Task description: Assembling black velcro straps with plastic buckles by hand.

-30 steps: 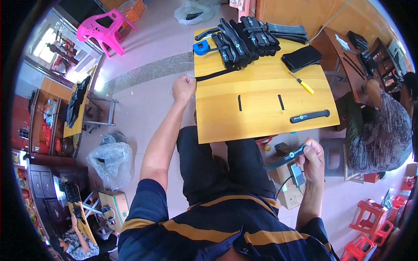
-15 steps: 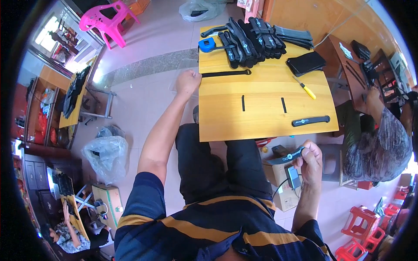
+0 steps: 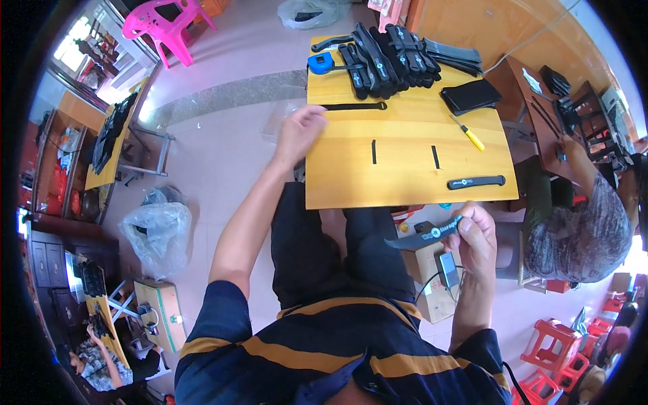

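My left hand (image 3: 301,133) is at the left edge of the yellow wooden board, fingers loosely bent and apart. It is nearest to a long black strap (image 3: 356,106) lying flat, whose left end is hidden behind the fingers. In front of the board's near edge, my right hand (image 3: 476,236) pinches a dark grey strap (image 3: 428,235) with white print, its free end pointing left. Two short black strips (image 3: 374,152) stand apart on the board. A folded printed strap (image 3: 476,182) lies at the near right corner.
Piled straps (image 3: 385,62) fill the board's far side, beside a blue tape measure (image 3: 321,63). A stack of black pieces (image 3: 470,96) and a yellow-handled tool (image 3: 474,140) lie at right. Another person (image 3: 576,229) sits at the right; a cardboard box (image 3: 432,297) stands below.
My left hand has shifted slightly right, its fist loosening at the strap's end. The right hand still grips the printed strap, now tilted with its free end lower. The view has shifted slightly.
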`<action>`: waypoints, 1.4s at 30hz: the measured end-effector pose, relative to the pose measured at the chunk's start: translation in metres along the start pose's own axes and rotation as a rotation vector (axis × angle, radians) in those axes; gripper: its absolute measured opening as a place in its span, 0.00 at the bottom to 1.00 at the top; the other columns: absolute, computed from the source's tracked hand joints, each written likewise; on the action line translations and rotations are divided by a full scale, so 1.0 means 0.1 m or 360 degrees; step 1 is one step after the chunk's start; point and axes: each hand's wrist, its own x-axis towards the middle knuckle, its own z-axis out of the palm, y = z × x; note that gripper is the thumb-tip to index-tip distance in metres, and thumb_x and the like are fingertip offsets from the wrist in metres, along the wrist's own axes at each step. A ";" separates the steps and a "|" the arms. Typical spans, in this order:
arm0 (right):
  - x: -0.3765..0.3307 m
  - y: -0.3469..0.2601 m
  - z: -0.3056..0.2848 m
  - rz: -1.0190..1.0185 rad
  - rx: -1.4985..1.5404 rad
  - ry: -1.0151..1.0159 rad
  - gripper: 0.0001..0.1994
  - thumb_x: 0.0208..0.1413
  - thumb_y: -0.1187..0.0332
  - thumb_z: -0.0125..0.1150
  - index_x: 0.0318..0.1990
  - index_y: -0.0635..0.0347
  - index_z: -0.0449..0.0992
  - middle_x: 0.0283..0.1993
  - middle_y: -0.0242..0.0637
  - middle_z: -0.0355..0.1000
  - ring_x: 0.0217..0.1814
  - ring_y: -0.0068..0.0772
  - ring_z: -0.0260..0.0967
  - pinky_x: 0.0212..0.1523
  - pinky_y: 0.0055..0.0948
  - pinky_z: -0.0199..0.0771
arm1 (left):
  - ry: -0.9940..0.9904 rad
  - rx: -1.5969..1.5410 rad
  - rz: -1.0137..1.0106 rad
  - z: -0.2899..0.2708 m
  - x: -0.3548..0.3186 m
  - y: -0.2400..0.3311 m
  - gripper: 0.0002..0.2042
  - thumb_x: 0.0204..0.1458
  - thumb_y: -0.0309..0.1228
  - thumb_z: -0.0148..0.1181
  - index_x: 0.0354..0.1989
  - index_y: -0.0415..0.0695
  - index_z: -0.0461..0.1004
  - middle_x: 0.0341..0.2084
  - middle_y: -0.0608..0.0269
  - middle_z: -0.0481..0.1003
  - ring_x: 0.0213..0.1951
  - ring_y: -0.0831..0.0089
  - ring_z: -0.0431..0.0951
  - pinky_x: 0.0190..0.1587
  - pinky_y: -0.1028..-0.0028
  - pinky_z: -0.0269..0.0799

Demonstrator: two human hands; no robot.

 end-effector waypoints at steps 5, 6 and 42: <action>0.34 -0.08 0.16 -0.0130 -0.0066 -0.0094 0.11 0.64 0.64 0.53 0.30 0.58 0.67 0.22 0.32 0.69 0.23 0.23 0.67 0.29 0.23 0.70 | -0.1360 -0.0825 -0.0401 0.33 -0.77 0.73 0.24 0.63 0.42 0.53 0.64 0.41 0.68 0.56 0.57 0.73 0.57 0.73 0.72 0.60 0.70 0.67; 0.43 -0.10 0.17 -0.0168 -0.0053 -0.0088 0.11 0.65 0.64 0.53 0.30 0.58 0.67 0.22 0.32 0.69 0.23 0.23 0.67 0.29 0.24 0.70 | -0.1513 -0.0861 -0.0375 0.38 -0.85 0.73 0.25 0.65 0.44 0.50 0.64 0.41 0.68 0.57 0.54 0.71 0.59 0.72 0.71 0.60 0.70 0.67; 1.53 0.63 -0.83 0.0012 -0.1274 0.0476 0.16 0.66 0.63 0.53 0.25 0.61 0.71 0.17 0.26 0.67 0.20 0.15 0.62 0.24 0.22 0.62 | -0.0585 -0.0209 -0.0600 0.50 0.04 0.53 0.09 0.58 0.34 0.63 0.37 0.41 0.79 0.25 0.70 0.76 0.23 0.84 0.73 0.27 0.81 0.70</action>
